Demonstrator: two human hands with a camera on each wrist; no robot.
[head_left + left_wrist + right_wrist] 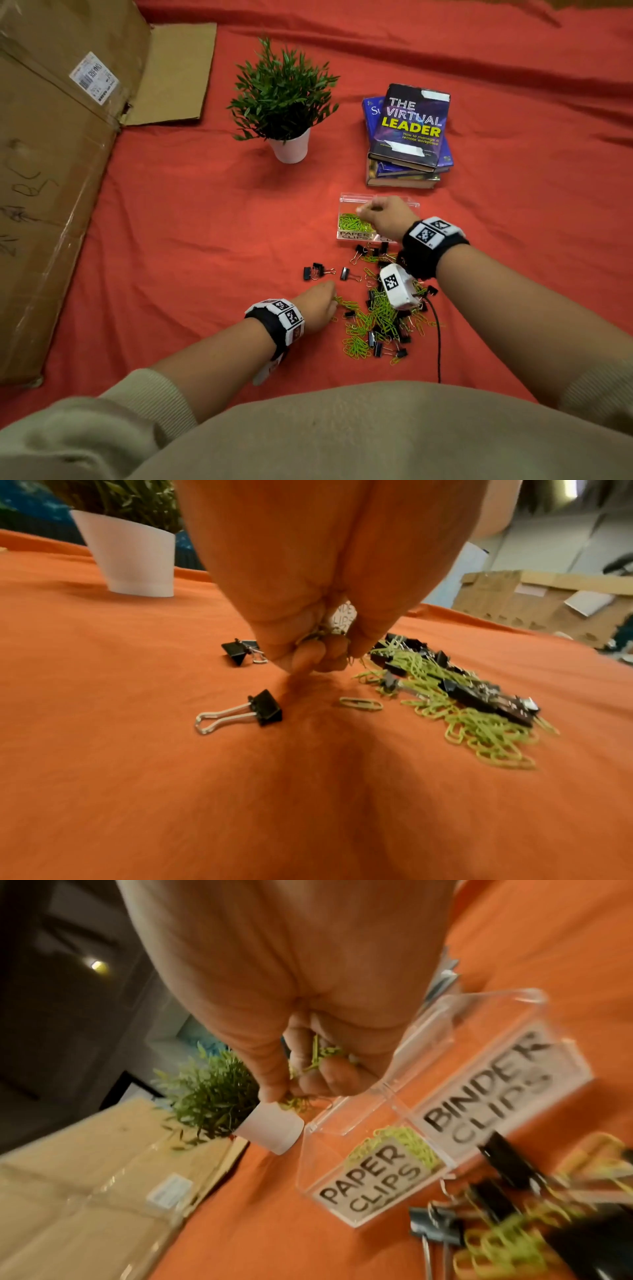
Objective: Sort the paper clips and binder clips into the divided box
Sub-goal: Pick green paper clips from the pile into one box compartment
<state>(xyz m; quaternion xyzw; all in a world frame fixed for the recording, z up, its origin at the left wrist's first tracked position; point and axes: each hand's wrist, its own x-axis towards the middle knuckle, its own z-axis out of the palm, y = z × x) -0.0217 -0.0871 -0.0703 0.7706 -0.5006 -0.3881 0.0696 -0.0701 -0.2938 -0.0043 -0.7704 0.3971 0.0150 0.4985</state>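
A clear divided box (346,199) stands on the red cloth, its wall labelled PAPER CLIPS (369,1176) and BINDER CLIPS (489,1091). Green paper clips (354,223) lie in its left compartment. My right hand (368,209) hovers over that compartment and grips a bunch of green paper clips (325,1053). In front of the box lies a mixed pile (376,318) of green paper clips and black binder clips. My left hand (330,296) is at the pile's left edge, fingers curled round thin wire clips (316,638). Loose binder clips (318,272) lie beyond it.
A potted plant (291,147) stands beyond the clips, a stack of books (407,137) behind the box, and a big flattened cardboard carton (51,154) at the left. A black cable (436,329) runs from my right wrist across the cloth.
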